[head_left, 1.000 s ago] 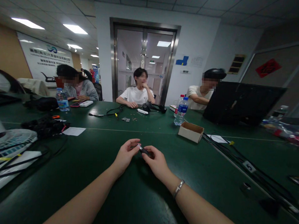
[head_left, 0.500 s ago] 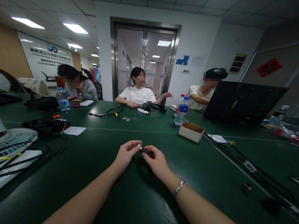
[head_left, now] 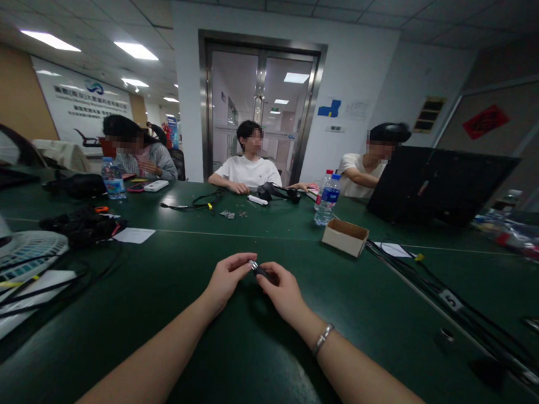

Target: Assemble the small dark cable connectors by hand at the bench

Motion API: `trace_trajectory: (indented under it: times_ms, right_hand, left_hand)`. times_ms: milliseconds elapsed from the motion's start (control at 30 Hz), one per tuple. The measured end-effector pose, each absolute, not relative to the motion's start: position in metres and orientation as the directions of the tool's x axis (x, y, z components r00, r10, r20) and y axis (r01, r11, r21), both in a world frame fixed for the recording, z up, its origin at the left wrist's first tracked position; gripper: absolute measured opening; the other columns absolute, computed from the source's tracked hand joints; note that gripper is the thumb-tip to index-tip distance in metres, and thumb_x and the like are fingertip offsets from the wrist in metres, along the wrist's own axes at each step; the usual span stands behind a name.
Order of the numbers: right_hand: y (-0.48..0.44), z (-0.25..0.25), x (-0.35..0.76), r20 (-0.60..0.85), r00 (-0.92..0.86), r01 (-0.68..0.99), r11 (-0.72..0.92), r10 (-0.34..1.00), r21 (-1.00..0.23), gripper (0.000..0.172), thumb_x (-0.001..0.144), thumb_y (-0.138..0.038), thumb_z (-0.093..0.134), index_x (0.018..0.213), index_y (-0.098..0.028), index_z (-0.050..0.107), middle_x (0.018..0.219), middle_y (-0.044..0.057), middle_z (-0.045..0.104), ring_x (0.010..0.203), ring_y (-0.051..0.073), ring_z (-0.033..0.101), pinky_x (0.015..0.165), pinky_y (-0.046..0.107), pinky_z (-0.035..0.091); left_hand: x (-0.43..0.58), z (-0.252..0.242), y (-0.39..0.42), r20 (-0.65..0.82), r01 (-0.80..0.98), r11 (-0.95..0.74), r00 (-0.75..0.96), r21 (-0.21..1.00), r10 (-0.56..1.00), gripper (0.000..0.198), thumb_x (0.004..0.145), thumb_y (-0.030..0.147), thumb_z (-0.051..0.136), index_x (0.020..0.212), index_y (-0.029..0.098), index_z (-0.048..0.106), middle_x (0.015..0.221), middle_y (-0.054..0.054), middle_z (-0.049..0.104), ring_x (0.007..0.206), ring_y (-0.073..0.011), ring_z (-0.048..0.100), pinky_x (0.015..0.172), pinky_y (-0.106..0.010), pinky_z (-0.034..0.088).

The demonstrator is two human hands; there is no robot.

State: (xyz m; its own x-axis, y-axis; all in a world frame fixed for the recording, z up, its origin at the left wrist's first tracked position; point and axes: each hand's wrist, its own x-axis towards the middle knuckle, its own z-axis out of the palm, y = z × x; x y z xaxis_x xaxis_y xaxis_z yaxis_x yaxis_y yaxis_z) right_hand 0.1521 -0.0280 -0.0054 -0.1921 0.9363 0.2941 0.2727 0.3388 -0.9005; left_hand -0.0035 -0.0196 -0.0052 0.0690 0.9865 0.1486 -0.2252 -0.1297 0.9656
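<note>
Above the dark green table [head_left: 150, 317], a small dark object with a silver end [head_left: 261, 271] is held between my hands. My right hand [head_left: 284, 289] is closed round its dark part, thumb and fingers pinched on it. The fingertips of my left hand [head_left: 225, 279] are pressed together at the silver end; whether they grip a further small piece is too small to tell. A metal bracelet [head_left: 322, 340] circles my right wrist.
An open cardboard box [head_left: 344, 239] and bottles [head_left: 327, 201] stand ahead to the right. Black cables [head_left: 429, 287] run along the right side. At the left are a white fan [head_left: 20, 264] and a black bundle [head_left: 81, 226]. Several people sit beyond the table.
Slightly more of the silver end shows between my hands. Across the table, the middle person's raised hand has come down, and the left person's hand has dropped from the face.
</note>
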Motion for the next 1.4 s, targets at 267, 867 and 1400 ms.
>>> trace_trajectory:
  times_ms: [267, 867, 1400]
  right_hand:
    - [-0.0261, -0.0105, 0.1533, 0.292, -0.208, 0.259, 0.341, 0.934, -0.904, 0.02, 0.076, -0.03, 0.058, 0.092, -0.018, 0.062, 0.075, 0.0, 0.062, 0.065, 0.013, 0.055, 0.06, 0.025, 0.045]
    - [-0.0277, -0.0071, 0.1526, 0.286, -0.212, 0.254, 0.336, 0.934, -0.907, 0.019, 0.076, -0.028, 0.057, 0.091, -0.017, 0.062, 0.076, 0.0, 0.061, 0.066, 0.013, 0.055, 0.062, 0.025, 0.044]
    - [-0.0281, -0.0059, 0.1529, 0.28, -0.211, 0.255, 0.33, 0.936, -0.909, 0.019, 0.075, -0.029, 0.058, 0.089, -0.017, 0.062, 0.072, -0.001, 0.06, 0.063, 0.012, 0.053, 0.06, 0.025, 0.043]
  left_hand:
    - [-0.0034, -0.0066, -0.0201, 0.19, -0.201, -0.179, 0.037, 0.963, 0.981, 0.033, 0.066, 0.032, 0.074, 0.096, 0.018, 0.067, 0.099, -0.008, 0.066, 0.094, -0.0197, 0.061, 0.09, -0.034, 0.044]
    - [-0.0032, -0.002, -0.0225, 0.149, -0.201, -0.137, 0.043, 0.97, 0.988, 0.034, 0.064, 0.03, 0.074, 0.094, 0.017, 0.067, 0.101, -0.008, 0.065, 0.094, -0.0205, 0.059, 0.089, -0.034, 0.043]
    - [-0.0034, -0.0058, -0.0199, 0.156, -0.194, -0.144, 0.047, 0.97, 0.987, 0.032, 0.066, 0.028, 0.072, 0.095, 0.017, 0.066, 0.099, -0.008, 0.065, 0.093, -0.0191, 0.06, 0.087, -0.032, 0.043]
